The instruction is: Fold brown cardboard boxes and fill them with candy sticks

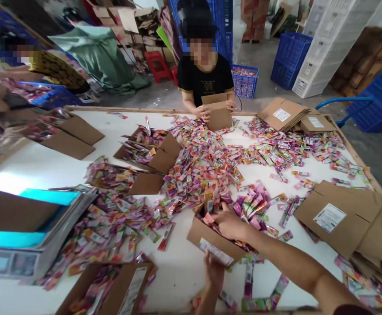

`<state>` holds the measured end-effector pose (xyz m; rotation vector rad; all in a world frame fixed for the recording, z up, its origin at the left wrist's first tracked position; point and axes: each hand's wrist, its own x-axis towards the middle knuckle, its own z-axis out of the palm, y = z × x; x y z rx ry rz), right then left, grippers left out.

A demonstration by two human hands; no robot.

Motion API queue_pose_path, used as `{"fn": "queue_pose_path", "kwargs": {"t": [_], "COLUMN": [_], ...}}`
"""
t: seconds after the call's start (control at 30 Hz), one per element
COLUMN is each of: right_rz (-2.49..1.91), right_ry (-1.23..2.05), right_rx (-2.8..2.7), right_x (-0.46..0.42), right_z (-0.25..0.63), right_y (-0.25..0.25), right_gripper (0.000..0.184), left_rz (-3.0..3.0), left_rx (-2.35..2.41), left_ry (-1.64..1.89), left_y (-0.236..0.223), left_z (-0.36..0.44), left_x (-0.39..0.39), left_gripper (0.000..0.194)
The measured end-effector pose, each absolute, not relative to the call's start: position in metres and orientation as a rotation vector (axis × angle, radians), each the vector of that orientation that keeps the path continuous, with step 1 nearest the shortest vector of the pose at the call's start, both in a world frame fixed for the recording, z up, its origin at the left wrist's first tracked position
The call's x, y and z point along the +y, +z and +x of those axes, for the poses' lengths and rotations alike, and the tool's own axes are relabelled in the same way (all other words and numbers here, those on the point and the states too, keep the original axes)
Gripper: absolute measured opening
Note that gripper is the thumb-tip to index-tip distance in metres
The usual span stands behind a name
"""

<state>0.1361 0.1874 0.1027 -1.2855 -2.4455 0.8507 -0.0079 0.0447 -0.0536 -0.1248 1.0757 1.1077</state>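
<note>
A small open cardboard box (213, 238) with a white label stands in front of me on the table, filled with colourful candy-like packets. My left hand (213, 272) supports the box from its near side, its fingers against the lower edge and label. Inside the opening, my right hand (229, 222) is bent over pink and purple packets; its fingertips are partly hidden among them. A heap of loose packets (253, 201) leans at the box's far right side. At lower left, another open box (125, 288) holds more packets.
Loose packets (197, 162) cover much of the white table (174, 267). A scale (23, 262) stands left. Filled boxes (151, 151) sit beyond it, and flattened cartons (338, 214) lie right. Across the table, a person (207, 81) holds a carton (219, 114).
</note>
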Motion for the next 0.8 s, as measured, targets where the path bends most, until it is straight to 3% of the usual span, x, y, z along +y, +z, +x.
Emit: {"fn": "queue_pose_path", "kwargs": {"t": [0.1,0.27,0.4,0.5,0.63,0.73,0.8], "right_rz": [-1.258,-1.140,-0.916,-1.261,-1.782,-1.722,-1.669], "right_ry": [0.701,1.009,1.135,0.937,0.571,0.820,1.006], "right_rx": [-2.631,-2.918,-2.760,-2.314,-1.896,-2.217,-2.351], "right_x": [0.164,0.144,0.136,0.122,0.096,0.085,0.084], "right_z": [0.124,0.109,0.128,0.168,0.179,0.132,0.104], "right_y": [0.149,0.155,0.155,0.159,0.132,0.096,0.085], "right_gripper": [0.023,0.046,0.046,0.040,0.036,0.034,0.034], "left_rz": [0.006,0.649,1.266,1.447,1.398,1.288,1.234], "left_rx": [1.064,1.627,1.553,1.573,1.651,1.707,1.748], "left_ry": [1.087,1.184,1.053,0.892,0.818,0.705,0.605], "left_y": [-0.037,0.008,0.042,0.053,0.053,0.058,0.066], "left_z": [-0.009,-0.057,-0.074,-0.065,-0.056,-0.056,-0.062], "left_x": [0.044,0.045,0.073,0.096,0.102,0.105,0.107], "left_gripper": [0.049,0.069,0.059,0.051,0.078,0.089,0.081]}}
